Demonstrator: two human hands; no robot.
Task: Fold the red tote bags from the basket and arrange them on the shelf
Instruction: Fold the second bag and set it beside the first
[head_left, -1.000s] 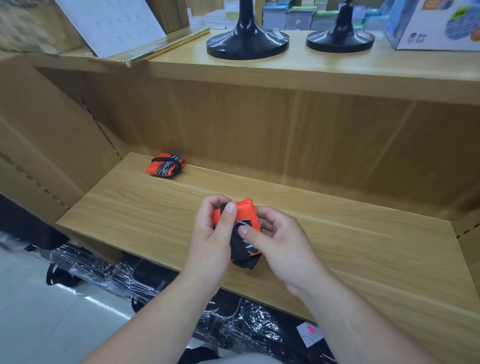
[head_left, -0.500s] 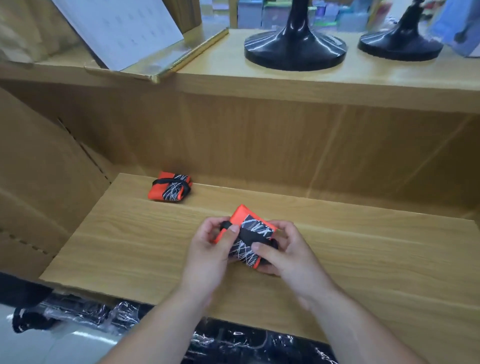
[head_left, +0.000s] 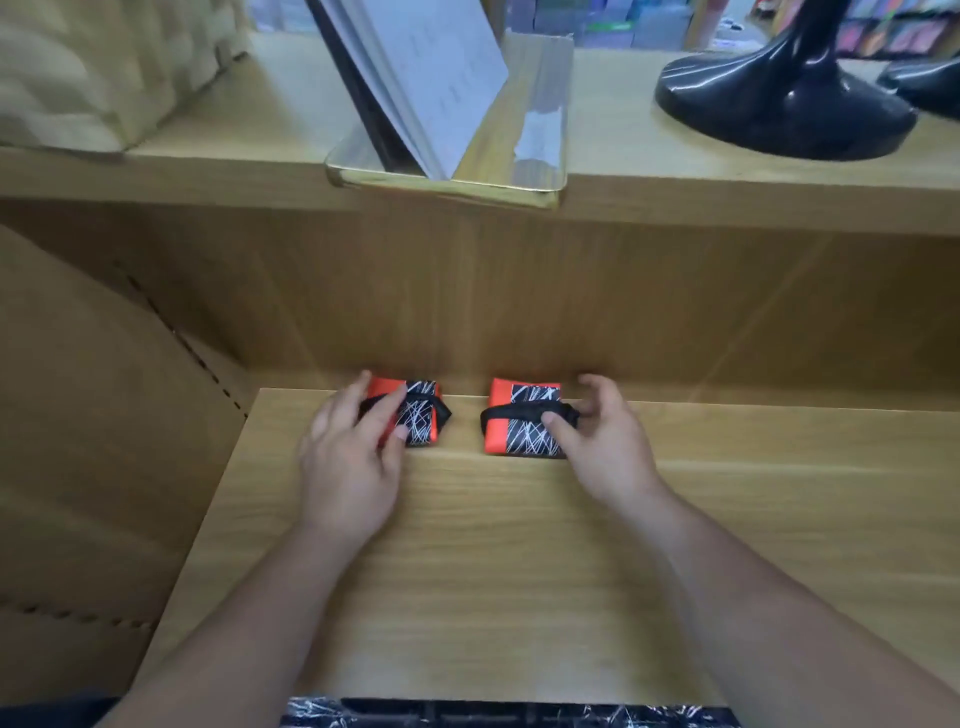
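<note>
Lining up two folded bags at the back of the shelf (head_left: 493, 571) is the step in hand, by my reading. The left bag (head_left: 423, 415) and the right bag (head_left: 524, 431) lie flat side by side against the back panel (head_left: 519, 291), near each other but not touching. Each is a small red bundle with a black, white-scribbled patch and a black band (head_left: 509, 413) wrapped round it.

The left hand (head_left: 348, 457) grasps the left bag, fingers laid over its top and thumb against its front. The right hand (head_left: 608, 447) has its thumb on the right bag's band and its fingers arched over the bag's right edge. With the blur, I cannot tell whether it is clasping the bag or letting go.

So two bags look folded and placed, give or take a last nudge. The basket is out of view, so how many bags are left cannot be judged.

The shelf is pale wood grain, with a matching side panel (head_left: 104, 415) on the left. On the upper shelf (head_left: 260, 130) stand a gold tray (head_left: 519, 171) holding leaning white sheets (head_left: 441, 78), a glossy black base (head_left: 779, 114) and a pale ribbed thing (head_left: 78, 67). Blurred colourful goods fill the background, which suggests a shop. Black-and-white printed material (head_left: 467, 714) shows at the bottom edge.
</note>
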